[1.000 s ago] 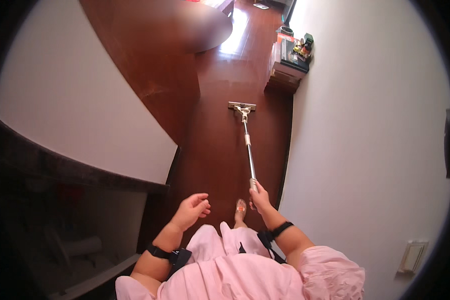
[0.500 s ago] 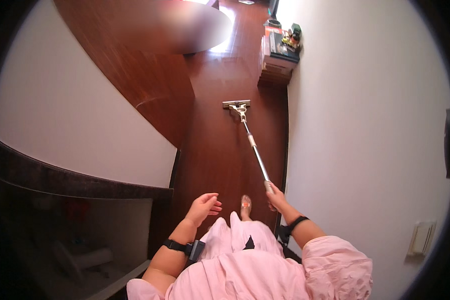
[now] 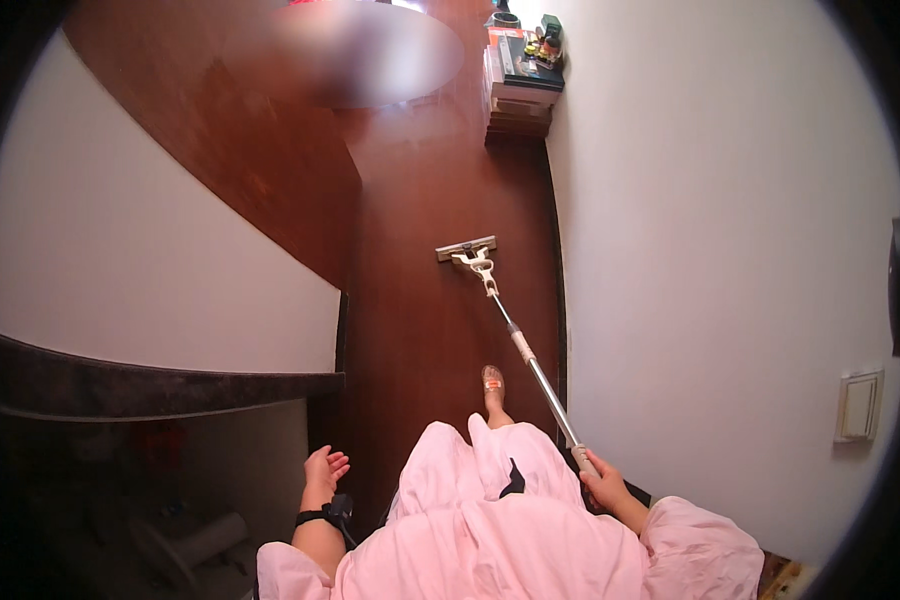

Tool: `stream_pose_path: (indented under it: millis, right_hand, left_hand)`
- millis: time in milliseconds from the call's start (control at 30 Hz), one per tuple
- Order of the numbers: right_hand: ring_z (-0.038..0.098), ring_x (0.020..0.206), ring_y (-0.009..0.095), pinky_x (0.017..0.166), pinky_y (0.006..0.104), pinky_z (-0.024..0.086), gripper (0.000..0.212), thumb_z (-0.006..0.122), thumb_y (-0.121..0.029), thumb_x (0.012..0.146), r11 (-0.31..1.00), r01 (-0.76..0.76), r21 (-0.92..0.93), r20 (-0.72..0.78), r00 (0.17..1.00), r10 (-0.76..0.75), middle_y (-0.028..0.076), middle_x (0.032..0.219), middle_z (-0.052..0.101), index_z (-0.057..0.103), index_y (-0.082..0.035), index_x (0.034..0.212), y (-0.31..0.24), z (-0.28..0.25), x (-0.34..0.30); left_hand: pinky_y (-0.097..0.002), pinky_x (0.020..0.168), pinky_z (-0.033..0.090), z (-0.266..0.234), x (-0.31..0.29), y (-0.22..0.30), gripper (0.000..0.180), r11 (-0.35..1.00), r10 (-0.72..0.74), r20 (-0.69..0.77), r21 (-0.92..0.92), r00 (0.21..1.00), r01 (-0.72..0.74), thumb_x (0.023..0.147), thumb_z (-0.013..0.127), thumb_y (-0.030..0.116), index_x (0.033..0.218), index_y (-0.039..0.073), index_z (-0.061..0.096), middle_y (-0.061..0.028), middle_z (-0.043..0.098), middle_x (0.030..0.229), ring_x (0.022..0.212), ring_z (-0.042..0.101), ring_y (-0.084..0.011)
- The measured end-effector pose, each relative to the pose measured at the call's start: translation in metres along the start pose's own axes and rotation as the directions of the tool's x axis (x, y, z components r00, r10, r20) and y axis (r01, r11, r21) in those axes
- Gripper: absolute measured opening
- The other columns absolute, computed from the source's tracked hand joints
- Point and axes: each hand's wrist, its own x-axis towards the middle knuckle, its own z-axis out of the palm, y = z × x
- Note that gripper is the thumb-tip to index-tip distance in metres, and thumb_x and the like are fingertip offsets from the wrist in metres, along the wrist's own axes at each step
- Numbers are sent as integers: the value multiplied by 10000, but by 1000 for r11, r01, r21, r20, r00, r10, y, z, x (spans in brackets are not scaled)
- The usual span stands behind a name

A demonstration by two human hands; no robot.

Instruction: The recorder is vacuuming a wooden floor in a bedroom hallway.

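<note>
My right hand (image 3: 608, 482) grips the upper end of a long-handled flat mop (image 3: 550, 395) beside my right hip. Its metal pole slants forward and to the left. At the far end the pale mop head (image 3: 467, 250) rests on the reddish-brown floor, joined by a cream-coloured bracket. My left hand (image 3: 325, 468) hangs out to the left with nothing in it, fingers loosely apart, near the end of a dark ledge.
A white wall (image 3: 710, 250) with a light switch (image 3: 858, 405) runs along the right. Ahead against it stands a stack of books (image 3: 523, 85) with small items on top. To the left are a dark ledge (image 3: 170, 385) and a brown wooden panel (image 3: 240, 160).
My right hand has drawn back toward my hip, pulling the mop nearer and tilting its head. My left hand has swung down and left, and I have stepped forward.
</note>
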Motion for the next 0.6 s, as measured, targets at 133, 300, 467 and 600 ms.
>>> stream_pose_path:
  millis: [133, 300, 467, 600]
  right_hand:
    - [434, 395, 112, 356, 269, 375, 571, 562, -142, 843, 998, 29, -52, 11, 1000, -29, 15, 625, 489, 382, -244, 1375, -19, -4, -7]
    - [424, 388, 94, 330, 262, 357, 540, 542, -154, 853, 962, 263, 68, 52, 962, -267, -3, 627, 475, 395, -211, 1369, 49, 14, 92]
    - [443, 388, 93, 337, 267, 384, 517, 503, -116, 860, 713, 701, 32, -27, 713, -700, -17, 581, 457, 407, -215, 1358, 8, 96, 215]
    - [451, 386, 144, 340, 311, 397, 585, 506, -104, 839, 929, 354, 110, 30, 933, -359, 33, 570, 459, 358, -275, 1379, -45, 111, 218]
  left_hand:
    - [-415, 684, 536, -11, -5, -26, 336, 998, -62, 15, -30, 998, 63, 906, 490, 196, 1187, 14, 464, -167, 587, 932, 801, 611, -286]
    - [-410, 677, 542, 23, -6, -175, 276, 996, -82, 27, 39, 996, 81, 913, 483, 186, 1133, 20, 484, -170, 596, 929, 795, 616, -282]
    - [-387, 657, 542, 5, -40, -210, 247, 997, 27, 148, 72, 989, -38, 910, 507, 189, 1109, 44, 497, -159, 603, 895, 762, 624, -266]
    - [-370, 658, 544, -29, -78, -258, 247, 991, 102, 129, 69, 986, -112, 920, 496, 207, 1105, 43, 500, -150, 607, 899, 773, 632, -255]
